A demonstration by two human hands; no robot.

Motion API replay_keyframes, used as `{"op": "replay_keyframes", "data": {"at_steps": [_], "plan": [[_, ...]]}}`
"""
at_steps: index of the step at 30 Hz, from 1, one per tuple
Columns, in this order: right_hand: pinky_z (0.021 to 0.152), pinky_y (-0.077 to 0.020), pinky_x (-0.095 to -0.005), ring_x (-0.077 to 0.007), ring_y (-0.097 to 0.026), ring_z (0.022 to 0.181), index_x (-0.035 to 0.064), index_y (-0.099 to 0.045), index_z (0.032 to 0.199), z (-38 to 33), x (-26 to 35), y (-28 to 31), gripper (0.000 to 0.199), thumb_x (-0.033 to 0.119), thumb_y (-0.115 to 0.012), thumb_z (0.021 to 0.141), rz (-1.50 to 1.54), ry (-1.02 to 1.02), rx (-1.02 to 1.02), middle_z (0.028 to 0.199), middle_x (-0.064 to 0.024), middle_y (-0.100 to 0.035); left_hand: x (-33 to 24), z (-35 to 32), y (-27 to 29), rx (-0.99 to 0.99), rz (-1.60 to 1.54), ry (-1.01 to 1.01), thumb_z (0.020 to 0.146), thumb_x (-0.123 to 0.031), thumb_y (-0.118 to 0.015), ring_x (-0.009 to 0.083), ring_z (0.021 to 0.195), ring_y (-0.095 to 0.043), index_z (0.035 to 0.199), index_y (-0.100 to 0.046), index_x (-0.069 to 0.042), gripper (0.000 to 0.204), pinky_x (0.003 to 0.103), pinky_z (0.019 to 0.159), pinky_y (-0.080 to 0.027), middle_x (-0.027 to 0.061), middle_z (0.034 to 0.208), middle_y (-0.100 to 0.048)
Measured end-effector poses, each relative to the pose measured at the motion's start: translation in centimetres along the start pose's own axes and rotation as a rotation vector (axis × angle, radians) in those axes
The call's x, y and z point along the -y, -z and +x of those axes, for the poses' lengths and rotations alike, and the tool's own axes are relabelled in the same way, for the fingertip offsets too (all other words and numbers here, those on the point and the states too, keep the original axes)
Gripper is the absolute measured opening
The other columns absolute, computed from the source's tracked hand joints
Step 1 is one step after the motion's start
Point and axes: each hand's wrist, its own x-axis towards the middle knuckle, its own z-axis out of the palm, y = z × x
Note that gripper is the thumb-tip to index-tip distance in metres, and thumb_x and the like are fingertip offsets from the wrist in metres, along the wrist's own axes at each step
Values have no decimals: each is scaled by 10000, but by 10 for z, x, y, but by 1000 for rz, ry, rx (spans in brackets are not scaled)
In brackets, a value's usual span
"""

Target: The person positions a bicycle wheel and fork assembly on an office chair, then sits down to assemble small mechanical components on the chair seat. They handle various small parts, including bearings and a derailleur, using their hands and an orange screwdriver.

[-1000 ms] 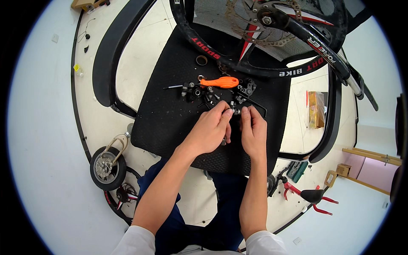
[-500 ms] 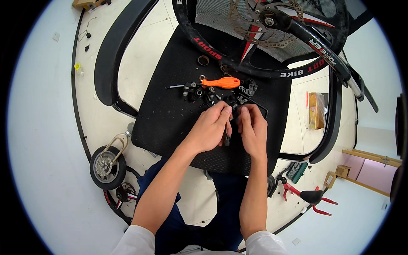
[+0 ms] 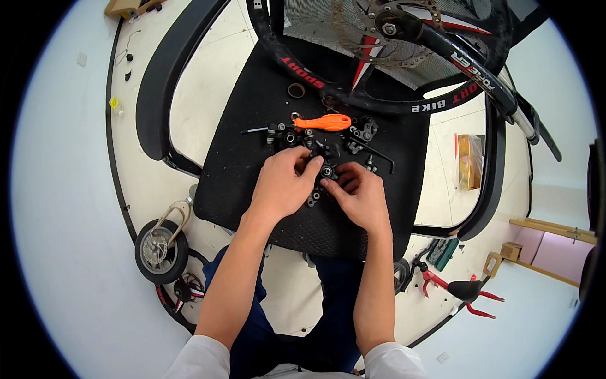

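Over the black chair seat (image 3: 252, 208), my hands hold a small black bike part with a round face, apparently a disc brake caliper (image 3: 326, 171). My left hand (image 3: 284, 183) grips its left side with curled fingers. From the other side, my right hand (image 3: 361, 197) pinches it between thumb and fingers. Just beyond lie loose black brake parts (image 3: 290, 136), an orange-handled tool (image 3: 325, 122) and a black hex key (image 3: 380, 155). Another dark metal fitting (image 3: 364, 129) rests to the right of the orange handle. My fingers partly cover the held part.
A bicycle wheel (image 3: 353, 98) with a brake disc and black fork (image 3: 467, 60) leans on the chair back. Armrests flank the seat. A ring (image 3: 295, 90) lies near the rim. On the floor are a small wheel (image 3: 161, 251), a green case (image 3: 443, 252) and a red frame (image 3: 435, 278).
My hands have turned the held part so its round face shows. My left hand has shifted left, and the right hand's fingers have come in around the part. The view has moved slightly.
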Motion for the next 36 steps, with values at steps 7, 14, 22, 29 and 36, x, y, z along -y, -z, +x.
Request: {"op": "replay_keyframes", "data": {"at_steps": [7,14,22,29,36], "plan": [[582,-513,-305,-186,-665,611,-46,-664,935,7,-11,1,303,230,-736,831,114,-17,-16,747,-132,-680,-9,-7,-12,-130,209,-228,809,-218,-746,208,729,-585,1066,-674,-11,338,306,671,-493,106,918,-601],[567,-510,-292,-173,-667,597,-68,-661,974,8,-9,5,260,174,-679,881,235,-27,3,761,-147,-686,-20,-8,-18,-3,160,-96,777,-157,-768,192,675,-609,1098,-679,-23,360,296,648,-506,87,806,-676],[635,-563,-273,-166,-704,712,-51,-635,1113,8,-11,10,250,81,-646,901,483,-106,40,855,-150,-716,-20,-5,-27,-42,-85,32,788,-77,-752,145,706,-709,1129,-641,46,379,246,672,-566,125,790,-708],[675,-573,-256,-144,-707,764,-30,-633,1130,8,1,4,312,-21,-694,824,617,-39,6,864,-135,-720,-9,1,-27,-33,-360,130,891,20,-621,160,693,-707,1082,-622,83,201,250,613,-573,137,802,-705],[614,-522,-223,-90,-643,669,3,-664,1082,10,-12,1,315,9,-743,778,417,76,-119,788,-62,-682,-6,2,-22,-62,-252,156,865,-4,-640,156,682,-710,1032,-644,65,180,253,620,-556,146,782,-716]]}}
